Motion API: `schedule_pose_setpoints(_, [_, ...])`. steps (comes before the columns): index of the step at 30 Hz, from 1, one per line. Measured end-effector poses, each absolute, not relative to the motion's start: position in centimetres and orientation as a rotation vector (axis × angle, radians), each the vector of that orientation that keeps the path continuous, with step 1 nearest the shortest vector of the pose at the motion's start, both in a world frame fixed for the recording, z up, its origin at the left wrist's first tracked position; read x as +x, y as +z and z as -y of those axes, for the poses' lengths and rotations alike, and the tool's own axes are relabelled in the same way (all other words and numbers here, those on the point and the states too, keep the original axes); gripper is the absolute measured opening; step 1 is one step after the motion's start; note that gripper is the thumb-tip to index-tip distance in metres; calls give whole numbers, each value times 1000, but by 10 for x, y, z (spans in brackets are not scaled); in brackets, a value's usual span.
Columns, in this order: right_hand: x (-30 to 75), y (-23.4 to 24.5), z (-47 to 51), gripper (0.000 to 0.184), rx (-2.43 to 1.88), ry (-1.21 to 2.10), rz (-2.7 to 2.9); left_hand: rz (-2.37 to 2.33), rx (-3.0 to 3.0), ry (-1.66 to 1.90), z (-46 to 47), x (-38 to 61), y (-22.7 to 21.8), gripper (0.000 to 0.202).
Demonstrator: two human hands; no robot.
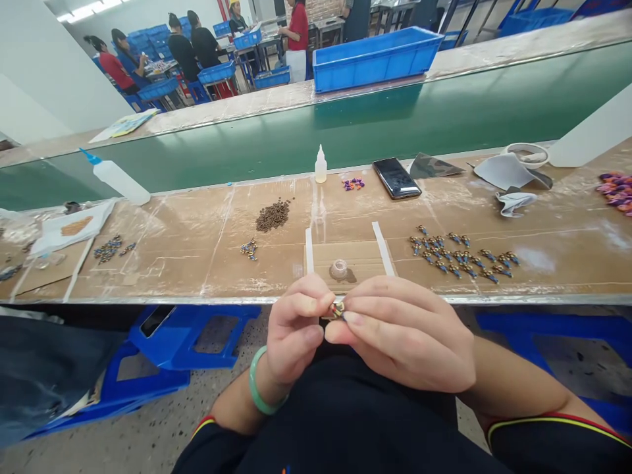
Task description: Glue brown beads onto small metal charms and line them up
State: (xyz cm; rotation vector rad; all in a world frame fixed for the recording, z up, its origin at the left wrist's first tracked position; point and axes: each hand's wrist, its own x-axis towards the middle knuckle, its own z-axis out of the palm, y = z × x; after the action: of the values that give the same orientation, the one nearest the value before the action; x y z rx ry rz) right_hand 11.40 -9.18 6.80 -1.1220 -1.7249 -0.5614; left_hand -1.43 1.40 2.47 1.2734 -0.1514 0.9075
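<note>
Just past the table's front edge, a tiny painted figurine (338, 309) is pinched between my two hands. My left hand (299, 322), with a green bangle at the wrist, closes thumb and forefinger on its left side. My right hand (405, 332) grips it from the right, its fingers pressed together and hiding much of the piece. Beyond them a small round cup (339, 268) rests on a cardboard sheet (360, 253) with white tape strips. Many similar figurines (459, 255) lie to the right, and a small cluster of them (249, 249) to the left.
A heap of small brown pieces (273, 215), a dropper bottle (320, 164), purple-orange bits (353, 184) and a phone (396, 178) lie farther back. A blue-tipped bottle (121, 181) leans at left. Behind the green belt (247, 148) sits a blue crate (375, 62). Several people work in the background.
</note>
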Motion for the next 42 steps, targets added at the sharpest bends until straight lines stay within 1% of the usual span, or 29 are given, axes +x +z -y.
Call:
schedule_pose_setpoints(10, [118,63,92,11,-1118,-546,1695,131,1262,892,-14,-8,21,22])
schedule_pose_setpoints(22, [120,65,98,10,-1133,-551,1728,135,1300,892,-12,-9,21,27])
schedule_pose_setpoints(31, [121,66,97,12,-1114,-557,1735,144,1318,900,-13,-8,24,27])
schedule_pose_setpoints(34, [121,67,97,13,-1134,-586,1725,146,1292,876,-13,-10,29,29])
schedule_pose_setpoints(38, [119,69,96,15,-1148,-666,1712,60,1212,788,-8,-10,38,43])
schedule_pose_setpoints(39, [119,69,95,16,-1139,-691,1701,28,1191,780,-7,-9,41,42])
schedule_pose_setpoints(42, [118,69,92,16,-1121,-748,1665,-77,1149,768,-5,-7,47,28])
